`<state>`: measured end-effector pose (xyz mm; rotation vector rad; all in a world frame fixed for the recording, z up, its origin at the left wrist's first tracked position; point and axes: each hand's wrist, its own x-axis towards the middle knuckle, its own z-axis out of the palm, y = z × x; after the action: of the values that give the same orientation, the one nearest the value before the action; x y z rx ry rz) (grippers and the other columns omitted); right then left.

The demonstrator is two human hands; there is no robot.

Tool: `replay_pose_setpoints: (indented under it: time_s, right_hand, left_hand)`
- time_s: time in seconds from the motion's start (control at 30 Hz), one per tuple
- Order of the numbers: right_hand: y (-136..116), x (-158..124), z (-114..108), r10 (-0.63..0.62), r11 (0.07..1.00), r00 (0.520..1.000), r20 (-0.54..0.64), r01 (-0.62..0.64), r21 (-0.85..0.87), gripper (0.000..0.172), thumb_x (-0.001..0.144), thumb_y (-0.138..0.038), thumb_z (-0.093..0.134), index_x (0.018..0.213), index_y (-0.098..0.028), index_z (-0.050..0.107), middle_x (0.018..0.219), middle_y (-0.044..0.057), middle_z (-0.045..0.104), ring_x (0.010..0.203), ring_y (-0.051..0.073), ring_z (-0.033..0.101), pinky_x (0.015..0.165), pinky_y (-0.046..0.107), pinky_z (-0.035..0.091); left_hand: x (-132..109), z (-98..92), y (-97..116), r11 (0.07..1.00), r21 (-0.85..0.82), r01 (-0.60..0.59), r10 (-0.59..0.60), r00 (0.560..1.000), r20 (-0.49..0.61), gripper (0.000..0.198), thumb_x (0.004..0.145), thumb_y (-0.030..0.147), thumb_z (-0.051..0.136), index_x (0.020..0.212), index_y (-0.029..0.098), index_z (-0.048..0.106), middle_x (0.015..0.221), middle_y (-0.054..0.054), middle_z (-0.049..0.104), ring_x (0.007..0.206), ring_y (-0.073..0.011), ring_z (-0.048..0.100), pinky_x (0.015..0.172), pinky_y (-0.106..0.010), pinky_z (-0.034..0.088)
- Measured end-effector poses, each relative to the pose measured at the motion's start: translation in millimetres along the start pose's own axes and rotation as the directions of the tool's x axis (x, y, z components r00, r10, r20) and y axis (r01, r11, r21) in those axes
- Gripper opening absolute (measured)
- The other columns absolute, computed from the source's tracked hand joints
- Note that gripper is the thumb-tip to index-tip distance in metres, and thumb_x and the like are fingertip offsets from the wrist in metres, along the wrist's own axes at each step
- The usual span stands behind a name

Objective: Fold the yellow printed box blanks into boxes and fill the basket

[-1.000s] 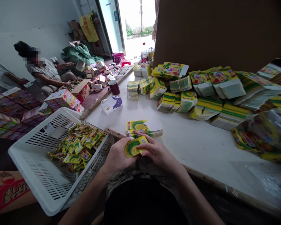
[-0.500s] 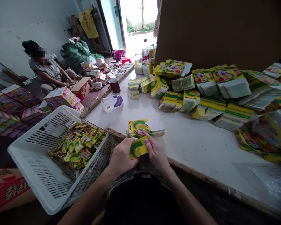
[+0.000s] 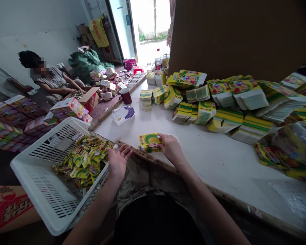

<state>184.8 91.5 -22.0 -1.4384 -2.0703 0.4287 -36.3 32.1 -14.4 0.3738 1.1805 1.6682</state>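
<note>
On the white table near its front edge lies a small stack of flat yellow-and-green printed cartons [image 3: 148, 141]. My right hand [image 3: 171, 148] covers the right end of this stack, its thumb and fingers closed on a carton there. My left hand [image 3: 118, 161] is over the right rim of the white plastic crate [image 3: 57, 223], palm up and fingers spread, holding nothing. Folded yellow cartons [image 3: 88, 160] lie heaped inside the crate, right beside that hand.
Stacks of flat yellow cartons [image 3: 225, 119] line the back of the table [image 3: 193, 149]. A tissue pack [image 3: 122, 115] and a dark red mug [image 3: 125, 96] stand at the left. Another person [image 3: 54, 81] sits beyond, near an open cardboard box [image 3: 89, 98]. A plastic bag [image 3: 293, 146] lies right.
My hands have moved apart. The folded carton is out of them; my left hand has opened and swung left to the crate, while my right hand has reached forward onto the stack.
</note>
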Motion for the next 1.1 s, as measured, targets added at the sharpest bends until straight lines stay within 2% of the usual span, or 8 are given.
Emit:
replay_pose_setpoints:
  time_s: [0.17,0.27,0.33,0.47,0.63,0.8,1.0,1.1]
  right_hand:
    - [-4,4,-1,-0.03,0.998,1.0,0.001,0.03,-0.05,0.037,0.079,-0.006,0.063,0.115,-0.014,0.061,0.101,0.014,0.069,0.095,0.03,0.059,0.086,0.04,0.045]
    - [-8,-1,-6,-0.015,0.999,0.998,-0.055,0.013,-0.03,0.038,0.08,-0.004,0.058,0.116,-0.015,0.055,0.097,0.011,0.068,0.093,0.027,0.059,0.086,0.038,0.045]
    - [-12,-8,-8,0.01,1.0,0.995,-0.097,-0.01,-0.004,0.036,0.084,-0.005,0.052,0.118,-0.015,0.051,0.092,0.009,0.067,0.088,0.025,0.06,0.083,0.037,0.046]
    - [-17,-22,-5,0.01,0.999,0.995,-0.103,-0.006,0.042,0.032,0.087,-0.006,0.048,0.117,-0.017,0.049,0.09,0.007,0.066,0.082,0.022,0.063,0.076,0.033,0.049]
    - [-14,-23,-3,0.007,1.0,0.998,-0.063,-0.007,-0.002,0.027,0.086,-0.011,0.057,0.112,-0.018,0.057,0.107,0.013,0.064,0.098,0.028,0.06,0.086,0.04,0.049]
    - [-10,-22,-6,-0.02,0.997,0.999,0.036,0.023,-0.079,0.035,0.079,-0.013,0.07,0.112,-0.016,0.061,0.113,0.015,0.063,0.105,0.032,0.055,0.091,0.044,0.046]
    - [-9,-19,-4,0.012,0.99,0.998,0.06,-0.004,-0.138,0.029,0.082,-0.005,0.06,0.108,-0.016,0.06,0.103,0.013,0.066,0.097,0.03,0.057,0.085,0.04,0.045]
    - [-8,-16,-5,0.018,0.99,0.998,0.061,-0.009,-0.143,0.03,0.081,-0.003,0.059,0.108,-0.015,0.059,0.099,0.011,0.066,0.094,0.028,0.058,0.083,0.037,0.045]
  left_hand:
    - [-14,7.8,-14,0.989,0.14,0.047,-0.076,0.974,0.215,0.043,0.082,0.05,0.065,0.108,0.015,0.06,0.095,-0.006,0.069,0.077,-0.0147,0.066,0.069,-0.027,0.055]
    - [-21,7.9,-20,0.948,0.306,0.086,-0.196,0.916,0.351,0.042,0.078,0.049,0.07,0.099,0.013,0.066,0.089,-0.007,0.071,0.074,-0.0151,0.066,0.068,-0.026,0.053]
    - [-24,8.9,-23,0.911,0.397,0.114,-0.281,0.875,0.393,0.045,0.077,0.052,0.071,0.097,0.012,0.069,0.087,-0.007,0.072,0.075,-0.0163,0.066,0.069,-0.027,0.053]
    - [-27,13.8,-27,0.894,0.432,0.121,-0.312,0.86,0.404,0.049,0.075,0.053,0.074,0.101,0.013,0.068,0.092,-0.008,0.072,0.083,-0.0182,0.067,0.076,-0.029,0.053]
    - [-26,16.8,-30,0.897,0.415,0.151,-0.317,0.874,0.368,0.045,0.075,0.05,0.074,0.102,0.015,0.065,0.095,-0.007,0.072,0.082,-0.0174,0.068,0.076,-0.029,0.053]
    - [-27,16.1,-29,0.885,0.436,0.162,-0.343,0.861,0.375,0.043,0.078,0.046,0.073,0.107,0.015,0.064,0.102,-0.008,0.071,0.083,-0.016,0.068,0.077,-0.028,0.053]
    - [-27,16.2,-27,0.867,0.476,0.148,-0.351,0.859,0.373,0.041,0.077,0.047,0.073,0.104,0.016,0.067,0.101,-0.007,0.072,0.082,-0.0163,0.067,0.074,-0.028,0.053]
    - [-28,16.5,-26,0.853,0.5,0.151,-0.381,0.834,0.399,0.043,0.077,0.048,0.073,0.105,0.017,0.069,0.099,-0.007,0.073,0.081,-0.0168,0.067,0.075,-0.029,0.052]
